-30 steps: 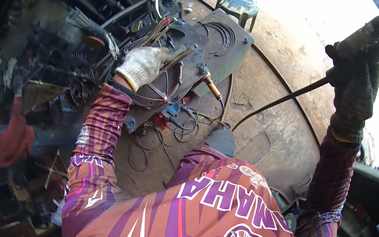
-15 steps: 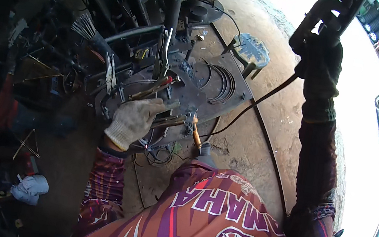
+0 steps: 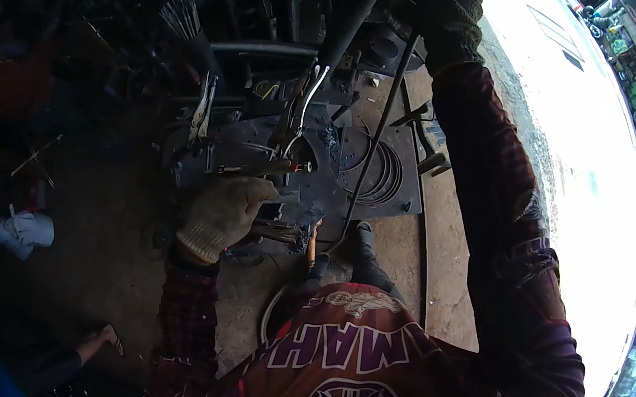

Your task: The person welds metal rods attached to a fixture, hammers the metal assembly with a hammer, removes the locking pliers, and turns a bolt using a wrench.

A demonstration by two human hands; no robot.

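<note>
Closest in, the person's patterned jersey (image 3: 357,377) fills the lower middle of the view, with both sleeves reaching up and away from it. Just beyond, the left hand (image 3: 224,213), in a pale knitted work glove, rests with its fingers curled over the near edge of a dark metal plate (image 3: 312,185) that lies on the cluttered surface (image 3: 387,176); whether it grips a tool there or only presses down, I cannot tell. Beside that hand, near the plate's lower edge, a tool with an orange handle (image 3: 312,243) points toward the person. On the plate sit clamps and a bright curved metal rod (image 3: 304,110). A thin dark cable (image 3: 377,133) runs from the plate's near edge up to the right hand (image 3: 445,8), which is raised high at the top of the view in a dark glove and closed on something dark at the cable's upper end. A dark pipe (image 3: 354,11) leans up beside it. Off to the left, a white cloth (image 3: 21,230) lies on the ground, and another person's bare foot (image 3: 104,339) shows at the lower left. The two hands are well apart.
</note>
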